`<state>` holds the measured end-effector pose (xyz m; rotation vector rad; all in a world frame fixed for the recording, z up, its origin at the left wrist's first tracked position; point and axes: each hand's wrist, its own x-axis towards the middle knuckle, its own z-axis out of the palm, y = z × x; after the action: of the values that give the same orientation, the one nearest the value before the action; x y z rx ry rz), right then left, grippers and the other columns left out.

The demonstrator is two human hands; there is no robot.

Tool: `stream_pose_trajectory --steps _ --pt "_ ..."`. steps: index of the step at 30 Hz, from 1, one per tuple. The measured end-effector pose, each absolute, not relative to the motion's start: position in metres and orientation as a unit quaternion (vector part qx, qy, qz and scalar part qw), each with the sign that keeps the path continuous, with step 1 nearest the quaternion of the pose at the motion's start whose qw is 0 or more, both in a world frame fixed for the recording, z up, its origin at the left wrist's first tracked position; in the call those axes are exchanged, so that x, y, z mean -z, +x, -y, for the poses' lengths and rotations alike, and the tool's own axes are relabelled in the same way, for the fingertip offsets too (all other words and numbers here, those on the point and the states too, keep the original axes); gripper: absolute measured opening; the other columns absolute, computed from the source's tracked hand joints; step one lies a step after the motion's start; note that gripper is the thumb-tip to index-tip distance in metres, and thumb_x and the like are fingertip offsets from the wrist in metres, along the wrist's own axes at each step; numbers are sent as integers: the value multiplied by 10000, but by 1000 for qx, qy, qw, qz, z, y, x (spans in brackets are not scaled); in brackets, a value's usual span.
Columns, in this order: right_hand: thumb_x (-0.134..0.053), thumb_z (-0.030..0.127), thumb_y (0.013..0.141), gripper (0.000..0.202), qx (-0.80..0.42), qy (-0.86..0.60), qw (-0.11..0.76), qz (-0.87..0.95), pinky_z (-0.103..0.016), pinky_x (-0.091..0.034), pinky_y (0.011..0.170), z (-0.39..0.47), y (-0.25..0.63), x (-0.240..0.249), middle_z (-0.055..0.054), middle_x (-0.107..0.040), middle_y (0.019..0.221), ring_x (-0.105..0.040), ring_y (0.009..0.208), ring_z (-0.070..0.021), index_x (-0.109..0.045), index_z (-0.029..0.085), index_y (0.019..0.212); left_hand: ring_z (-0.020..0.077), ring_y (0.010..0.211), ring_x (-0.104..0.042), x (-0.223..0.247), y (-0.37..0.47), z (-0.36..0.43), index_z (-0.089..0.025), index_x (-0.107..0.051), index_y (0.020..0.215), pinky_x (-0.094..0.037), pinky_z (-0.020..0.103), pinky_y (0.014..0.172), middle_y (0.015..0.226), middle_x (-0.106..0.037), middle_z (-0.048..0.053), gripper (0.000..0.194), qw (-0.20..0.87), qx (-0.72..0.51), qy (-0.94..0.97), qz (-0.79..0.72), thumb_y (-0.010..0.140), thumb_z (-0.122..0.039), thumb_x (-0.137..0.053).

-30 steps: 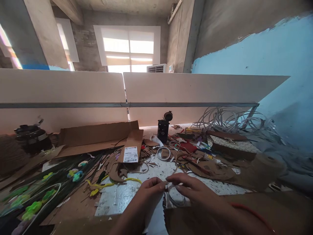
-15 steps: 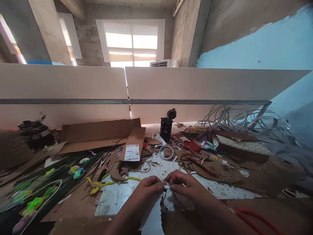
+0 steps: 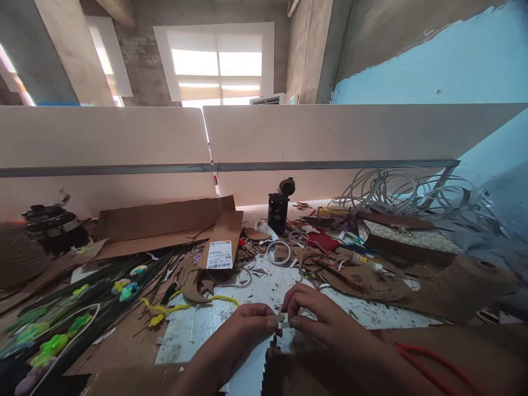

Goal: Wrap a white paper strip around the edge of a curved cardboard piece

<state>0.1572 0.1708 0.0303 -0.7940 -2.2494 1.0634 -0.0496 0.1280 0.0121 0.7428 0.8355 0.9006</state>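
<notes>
My left hand (image 3: pixel 256 324) is closed, thumb against the fingers, pinching a small pale piece (image 3: pixel 279 318) at its fingertips. Close on the right, my right hand (image 3: pixel 307 311) has its fingers bent together beside that piece; what lies between them is too small to make out. Below the hands is a strip with a jagged dark edge (image 3: pixel 268 366). Both hands are above the white, debris-strewn table surface (image 3: pixel 202 330).
An open cardboard box (image 3: pixel 165 220) and green stems with knitted flowers (image 3: pixel 53 346) lie left. A black bottle (image 3: pixel 278 212) and tape roll (image 3: pixel 278 253) stand ahead. Right are a twine spool (image 3: pixel 474 286), a patterned bag (image 3: pixel 408 236) and red handles (image 3: pixel 433 360).
My hands have moved slightly apart at the fingertips, and the small pale piece shows more between them. The whole view has shifted a little.
</notes>
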Motion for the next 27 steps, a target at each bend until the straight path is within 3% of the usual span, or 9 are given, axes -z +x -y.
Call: stream_pose_trajectory --steps 6,12,14,16,20,23,27 --pt "-531 234 926 137 -306 -339 264 850 -357 -410 857 -182 171 -21 -70 -606 946 -543 935 -230 -585 194 808 89 430 -483 -31 -63 -131 -149 -655 675 -365 210 473 523 -596 -19 162 738 -401 357 -408 659 -268 -764" --pt "-591 369 916 199 -420 -308 333 786 -336 -420 859 -180 167 -30 -50 -626 941 -581 937 -218 -616 198 818 90 466 -473 -19 -61 -143 -158 -606 666 -309 207 480 524 -561 -27 172 689 -435 379 -438 663 -288 -720" --pt "-609 415 901 236 -451 -315 336 765 -329 -420 824 -178 165 -30 -51 -633 924 -580 908 -217 -627 193 821 92 449 -446 -9 -58 -145 -165 -593 665 -268 206 467 480 -508 -47 103 682 -407 394 -463 612 -226 -657" --pt "-621 455 888 273 -480 -332 333 741 -318 -416 776 -176 165 -27 -47 -626 887 -570 861 -210 -634 186 844 94 442 -441 -3 -56 -144 -177 -602 748 -262 203 472 487 -526 -54 196 676 -387 400 -483 553 -161 -598" --pt "-629 484 883 304 -510 -347 332 714 -301 -396 735 -174 167 -22 -30 -603 838 -547 813 -193 -628 181 875 102 443 -473 -3 -53 -135 -216 -555 821 -279 210 464 560 -583 -55 273 671 -400 404 -476 563 -131 -573" --pt "-619 469 896 283 -500 -339 336 723 -295 -386 740 -171 167 -22 -24 -597 854 -537 828 -189 -626 187 875 115 504 -545 -11 -51 -131 -210 -576 882 -346 224 491 706 -658 -23 273 672 -393 426 -460 624 -175 -658" --pt "-601 434 907 250 -472 -347 335 738 -296 -381 744 -166 165 -26 -22 -601 852 -529 828 -189 -612 190 856 140 604 -605 -24 -48 -132 -185 -635 1032 -433 254 589 867 -705 25 436 649 -392 439 -483 615 -245 -749"
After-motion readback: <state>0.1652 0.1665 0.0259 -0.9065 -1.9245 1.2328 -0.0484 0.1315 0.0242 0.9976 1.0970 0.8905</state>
